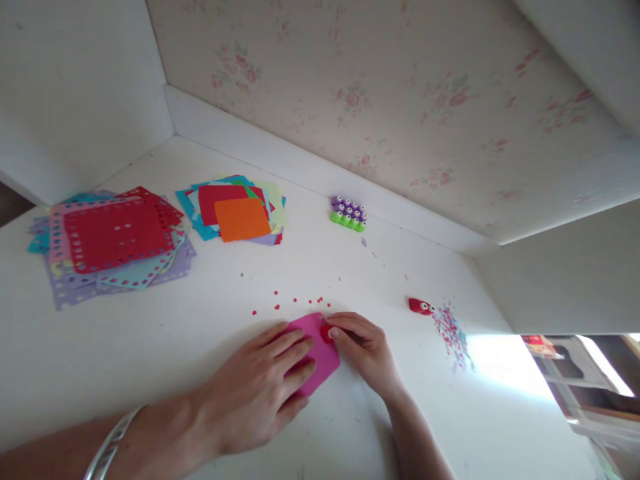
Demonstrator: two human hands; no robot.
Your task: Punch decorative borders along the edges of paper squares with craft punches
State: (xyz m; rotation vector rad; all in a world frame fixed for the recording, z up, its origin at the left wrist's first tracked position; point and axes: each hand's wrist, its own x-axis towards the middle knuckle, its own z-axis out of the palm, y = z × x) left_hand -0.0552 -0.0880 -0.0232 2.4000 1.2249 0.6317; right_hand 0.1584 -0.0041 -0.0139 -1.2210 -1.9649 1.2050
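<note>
A pink sheet of paper point(324, 357) lies at the front of the white table. Across its left part rests my left hand point(270, 380), its fingers stretched out over the paper and the thumb out of sight. At the sheet's upper right edge, my right hand point(367, 347) is closed on a small red craft punch point(327, 333), mostly covered by the fingers. Just beyond the sheet, several tiny red punched shapes point(295, 300) are scattered. Further right sits another red craft punch point(419, 306) with googly-like eyes, beside a spread of coloured confetti point(453, 337).
On the left is a stack of punched coloured sheets point(120, 233). Next to it lies a pile of coloured paper with an orange sheet point(243, 220) on top. Purple and green punches point(349, 213) stand in rows near the back wall point(310, 160). White panels flank the table.
</note>
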